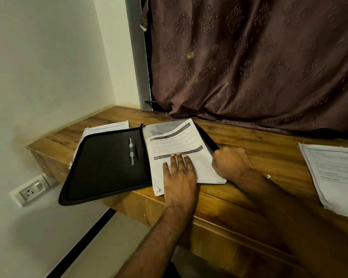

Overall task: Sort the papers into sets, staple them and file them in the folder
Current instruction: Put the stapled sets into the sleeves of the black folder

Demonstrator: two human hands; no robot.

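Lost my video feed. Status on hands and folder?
Left hand flat on paper set in open folder. Right hand curled at the set's right edge. More papers wait right.

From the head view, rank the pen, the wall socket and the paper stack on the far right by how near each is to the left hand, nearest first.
1. Pen, clipped in the folder just left of the left hand.
2. Paper stack, far right on the desk.
3. Wall socket, far left, below the desk.

The stack and socket are close to call.

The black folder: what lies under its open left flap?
White papers stick out from under the black folder at its far edge. How many there are, the flap hides.
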